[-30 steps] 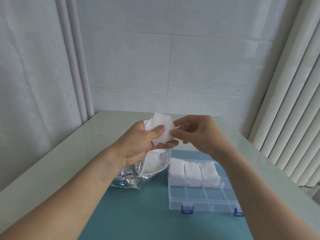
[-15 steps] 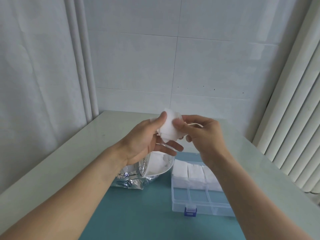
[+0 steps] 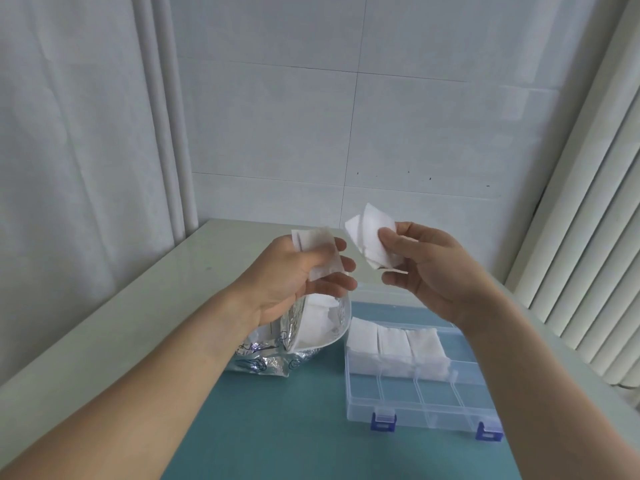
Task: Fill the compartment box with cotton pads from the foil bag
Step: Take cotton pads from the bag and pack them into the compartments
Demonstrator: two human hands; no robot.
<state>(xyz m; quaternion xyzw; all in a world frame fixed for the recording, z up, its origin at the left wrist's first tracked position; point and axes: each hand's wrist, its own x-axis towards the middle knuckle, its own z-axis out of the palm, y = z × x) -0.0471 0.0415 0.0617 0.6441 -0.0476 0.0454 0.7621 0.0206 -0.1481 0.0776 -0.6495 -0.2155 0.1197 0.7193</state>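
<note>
teal mat: lies on the table, nearest the viewer, under both forearms; the box and part of the bag rest on it.
compartment box: clear plastic with two blue latches on its near edge, below the right hand and beneath the right forearm. its near row of compartments holds nothing visible; the far row holds stacks of white pads.
pads in the box: three white stacks side by side in the far row, standing above the dividers, below and slightly left of the right hand.
foil bag: silver, crumpled, lying directly below the left hand and just left of the box. its mouth faces up and gapes, with white pads showing inside.
left hand: raised above the bag, palm toward the viewer, fingers curled around a small bunch of cotton pads, thumb pressing them against the fingers.
right hand: raised level with the left hand and apart from it, above the far edge of the box. thumb and fingers pinch a second bunch of pads, which fans out up and to the left of the fingertips.
gap between the bunches: the two bunches do not touch.
table: pale, glossy top reaching out beyond both hands to the corner of the room.
tiled wall: white, behind the hands.
curtain: white, hanging to the left of the left hand.
vertical blinds: white slats to the right of the right hand.
</note>
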